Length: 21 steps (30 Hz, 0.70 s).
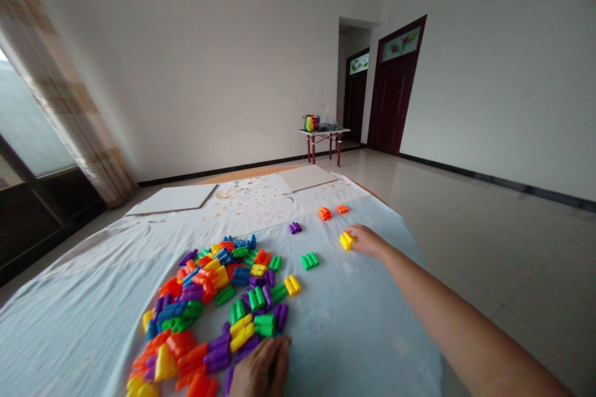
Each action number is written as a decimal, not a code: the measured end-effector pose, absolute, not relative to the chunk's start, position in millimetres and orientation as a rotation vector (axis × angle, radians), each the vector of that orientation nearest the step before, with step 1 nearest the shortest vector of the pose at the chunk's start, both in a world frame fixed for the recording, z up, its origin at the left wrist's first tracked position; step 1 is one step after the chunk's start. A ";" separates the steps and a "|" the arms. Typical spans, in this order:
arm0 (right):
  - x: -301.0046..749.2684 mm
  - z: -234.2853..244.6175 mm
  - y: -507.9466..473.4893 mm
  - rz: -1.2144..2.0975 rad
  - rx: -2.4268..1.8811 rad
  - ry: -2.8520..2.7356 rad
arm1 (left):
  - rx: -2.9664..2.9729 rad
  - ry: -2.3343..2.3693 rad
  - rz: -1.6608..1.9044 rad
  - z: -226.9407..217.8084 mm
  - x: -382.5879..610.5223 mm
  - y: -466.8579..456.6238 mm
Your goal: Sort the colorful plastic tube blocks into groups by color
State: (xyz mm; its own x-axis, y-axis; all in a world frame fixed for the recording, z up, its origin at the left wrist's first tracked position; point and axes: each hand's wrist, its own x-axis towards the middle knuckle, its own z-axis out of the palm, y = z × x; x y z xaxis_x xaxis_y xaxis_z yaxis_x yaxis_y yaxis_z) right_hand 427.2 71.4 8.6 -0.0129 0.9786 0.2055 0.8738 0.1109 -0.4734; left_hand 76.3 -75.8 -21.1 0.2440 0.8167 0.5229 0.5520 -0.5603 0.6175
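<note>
My right hand (366, 240) reaches out to the far right of the cloth. Its fingers pinch a yellow plastic building block (346, 240) shaped like joined tubes. My left hand (261, 370) rests low in the view beside the heap of coloured tube blocks (225, 294), fingers curled together. Whether it holds anything is hidden. Close to its fingertips lie purple blocks (246, 348) and a green block (264, 324). Between heap and right hand are a loose green block (310, 260), a yellow block (293, 285) and a purple block (295, 228). Two orange blocks (325, 214) sit farther back.
A pale blue cloth (354, 316) covers the table. Two flat boards lie at its far side, a left board (172, 198) and a right board (310, 178). Beyond stands a small table (323, 132) with bags, near a dark red door (395, 87). A curtain (69, 87) hangs left.
</note>
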 end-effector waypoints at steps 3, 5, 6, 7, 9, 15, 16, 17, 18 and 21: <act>420.5 14.0 65.8 0.249 -1.835 -1.879 | 2.216 1.274 1.103 -8.5 78.7 -81.3; 403.4 20.8 57.9 0.203 -1.771 -1.874 | 2.220 1.280 1.026 0.0 80.6 -84.6; 390.2 24.6 52.2 0.200 -1.694 -1.892 | 2.224 1.280 0.995 3.4 81.7 -86.1; 374.4 28.2 45.3 0.215 -1.591 -1.927 | 2.229 1.278 0.972 5.9 83.0 -87.5; 338.4 33.8 29.7 0.321 -1.385 -2.027 | 2.239 1.263 0.942 8.4 85.6 -89.9; 258.0 29.1 2.0 0.427 -1.413 -2.200 | 2.282 1.254 0.909 10.5 88.2 -94.2; 253.1 26.2 2.1 0.424 -1.435 -2.205 | 2.284 1.256 0.912 11.7 87.8 -94.5; 250.2 23.3 2.8 0.428 -1.441 -2.213 | 2.282 1.255 0.918 13.1 87.5 -94.6; 249.0 21.0 3.7 0.437 -1.438 -2.223 | 2.279 1.251 0.925 14.2 87.3 -94.7; 252.3 18.5 2.8 0.473 -1.416 -2.252 | 2.254 1.236 0.979 13.4 88.0 -94.5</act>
